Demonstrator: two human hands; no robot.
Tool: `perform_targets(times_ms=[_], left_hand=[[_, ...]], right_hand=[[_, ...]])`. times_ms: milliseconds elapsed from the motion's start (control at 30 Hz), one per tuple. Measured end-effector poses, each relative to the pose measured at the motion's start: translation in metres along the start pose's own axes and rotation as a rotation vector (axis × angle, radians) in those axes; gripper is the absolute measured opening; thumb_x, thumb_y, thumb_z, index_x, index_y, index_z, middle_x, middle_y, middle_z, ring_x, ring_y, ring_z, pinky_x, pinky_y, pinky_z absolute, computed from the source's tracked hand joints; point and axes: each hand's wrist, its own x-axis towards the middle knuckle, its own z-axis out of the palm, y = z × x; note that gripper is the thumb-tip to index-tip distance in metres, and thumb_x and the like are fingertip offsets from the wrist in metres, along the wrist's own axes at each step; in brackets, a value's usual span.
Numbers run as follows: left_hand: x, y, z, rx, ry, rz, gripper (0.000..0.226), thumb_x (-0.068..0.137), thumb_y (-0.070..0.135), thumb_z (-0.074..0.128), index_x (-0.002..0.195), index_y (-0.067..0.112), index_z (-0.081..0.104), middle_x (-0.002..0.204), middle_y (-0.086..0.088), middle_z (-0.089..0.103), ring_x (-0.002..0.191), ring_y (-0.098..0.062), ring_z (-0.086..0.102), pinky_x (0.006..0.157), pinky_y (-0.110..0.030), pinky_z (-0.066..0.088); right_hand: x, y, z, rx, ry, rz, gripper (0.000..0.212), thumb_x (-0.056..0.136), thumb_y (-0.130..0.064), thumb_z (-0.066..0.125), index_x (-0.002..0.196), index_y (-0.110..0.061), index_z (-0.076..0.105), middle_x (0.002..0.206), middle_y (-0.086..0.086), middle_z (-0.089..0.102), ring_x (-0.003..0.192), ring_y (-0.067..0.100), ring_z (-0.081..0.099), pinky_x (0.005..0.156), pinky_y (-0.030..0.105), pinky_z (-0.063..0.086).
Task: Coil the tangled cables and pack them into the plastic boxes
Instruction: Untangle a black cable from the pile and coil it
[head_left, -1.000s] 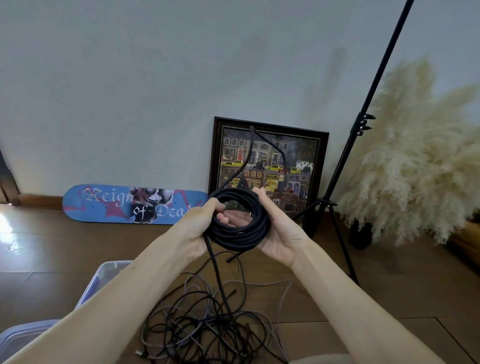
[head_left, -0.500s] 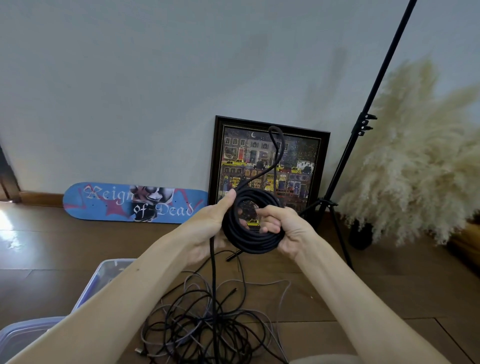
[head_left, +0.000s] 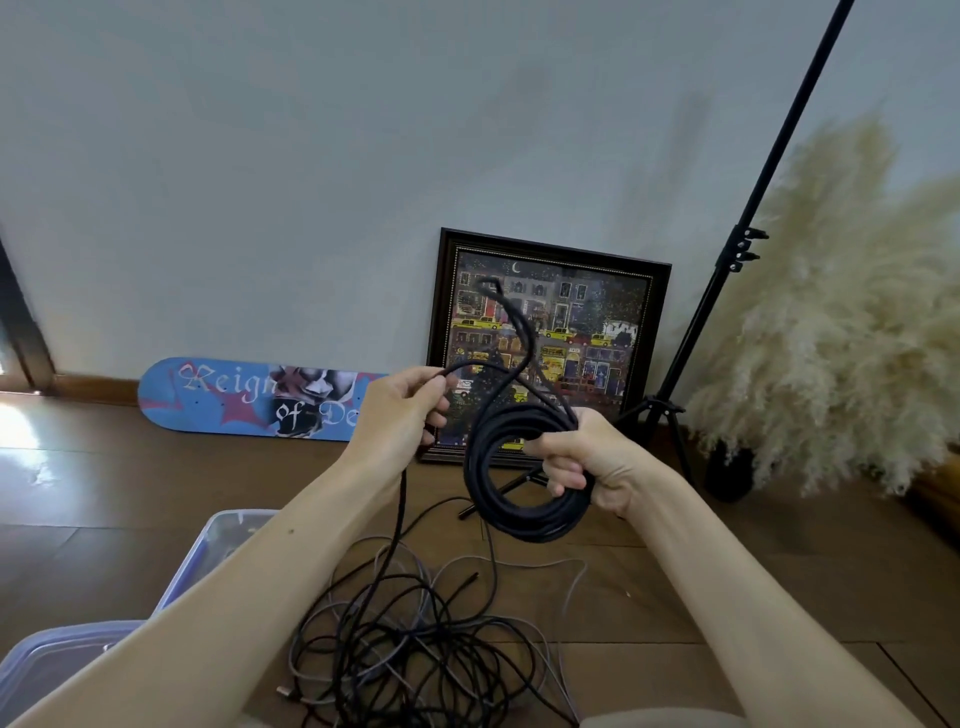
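Left hand (head_left: 400, 415) has pulled leftward, pinching cable strand (head_left: 399, 519); right hand (head_left: 602, 462) fingers (head_left: 563, 475) clasp coil (head_left: 498, 501).

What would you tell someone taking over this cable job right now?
Left hand: pinches the loose strand, which drops to the tangled cables on the wooden floor.
Right hand: grips the black cable coil, held upright in the air.
Plastic boxes: on the floor at the left, partly hidden by the left arm.
Done: several loops wound.
Left: wind in the rest of the strand, pack the coil, then untangle, coil and pack the others.
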Motion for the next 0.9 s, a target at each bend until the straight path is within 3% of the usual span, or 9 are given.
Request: perform_targets(times_ms=[233,300,433,533,633,700,733,800,900], left_hand=[[0.0022,-0.0034,-0.0027,0.060,0.007,-0.045,0.021,0.098,0.003,0.044,0.108,0.004,0.062,0.074,-0.003,0.056,0.063,-0.010,0.052,0.047,-0.008,0.039],[0.0011,-0.0046,-0.0018,0.109,-0.020,-0.074,0.022,0.095,0.000,0.046,0.109,0.005,0.063,0.080,-0.003,0.060,0.072,-0.010,0.056,0.057,-0.008,0.043],[-0.0017,-0.0011,-0.0001,0.112,-0.065,-0.105,0.029,0.090,-0.005,0.050,0.107,0.012,0.065,0.100,-0.004,0.065,0.098,-0.014,0.061,0.084,-0.024,0.046],[-0.0033,0.0033,0.0014,-0.043,-0.070,-0.166,0.035,0.088,-0.012,0.047,0.110,0.010,0.063,0.103,-0.011,0.066,0.097,-0.020,0.066,0.083,-0.030,0.051],[-0.0011,0.0032,0.0014,-0.546,-0.018,-0.335,0.040,0.089,-0.016,0.026,0.104,0.002,0.058,0.087,-0.015,0.070,0.085,-0.024,0.068,0.083,-0.035,0.053],[0.0025,0.0017,-0.0026,-0.836,0.024,-0.414,0.041,0.089,-0.014,0.019,0.108,-0.002,0.053,0.070,-0.016,0.070,0.069,-0.024,0.070,0.073,-0.036,0.057],[0.0039,0.0017,-0.0044,-0.860,0.028,-0.416,0.042,0.090,-0.014,0.020,0.115,-0.001,0.051,0.068,-0.017,0.069,0.064,-0.024,0.070,0.064,-0.034,0.059],[0.0041,0.0026,-0.0053,-0.688,-0.004,-0.345,0.049,0.091,-0.017,0.028,0.129,0.009,0.044,0.086,-0.017,0.067,0.069,-0.022,0.070,0.057,-0.029,0.058],[-0.0029,0.0036,-0.0030,0.061,-0.092,-0.079,0.059,0.086,-0.014,0.049,0.127,0.029,0.047,0.126,-0.007,0.042,0.095,-0.016,0.055,0.076,-0.015,0.048]], right_hand=[[0.0007,0.0010,0.0001,-0.064,-0.034,-0.020,0.025,0.086,0.015,0.053,0.071,-0.004,0.050,0.035,0.002,0.030,0.026,0.011,0.029,0.038,0.023,0.038],[0.0012,0.0007,-0.0008,-0.095,-0.014,-0.023,0.020,0.086,0.015,0.053,0.078,-0.003,0.051,0.036,0.002,0.031,0.026,0.012,0.029,0.038,0.023,0.039],[0.0023,0.0001,0.0001,-0.237,0.039,-0.015,0.020,0.084,0.017,0.051,0.085,-0.003,0.050,0.038,0.003,0.035,0.028,0.014,0.030,0.038,0.025,0.042],[0.0035,0.0022,0.0022,-0.300,0.083,0.018,0.021,0.084,0.017,0.048,0.092,-0.003,0.051,0.037,0.000,0.038,0.028,0.014,0.030,0.039,0.027,0.042],[0.0052,0.0031,0.0016,-0.318,0.152,0.026,0.021,0.084,0.016,0.048,0.094,-0.002,0.051,0.037,-0.001,0.038,0.029,0.014,0.030,0.040,0.027,0.042],[0.0060,0.0029,-0.0001,-0.347,0.188,0.022,0.021,0.084,0.016,0.048,0.094,-0.002,0.053,0.037,-0.001,0.039,0.029,0.015,0.031,0.040,0.028,0.043],[0.0062,0.0029,-0.0010,-0.358,0.195,0.027,0.020,0.084,0.016,0.048,0.093,-0.002,0.053,0.038,0.000,0.040,0.029,0.015,0.031,0.041,0.029,0.043],[0.0066,0.0035,-0.0026,-0.366,0.191,0.044,0.021,0.084,0.015,0.049,0.095,-0.001,0.054,0.040,0.002,0.040,0.029,0.016,0.031,0.042,0.031,0.043],[0.0067,0.0044,-0.0046,-0.388,0.169,0.064,0.024,0.085,0.014,0.050,0.106,0.003,0.054,0.041,0.001,0.040,0.029,0.016,0.031,0.041,0.029,0.043]])
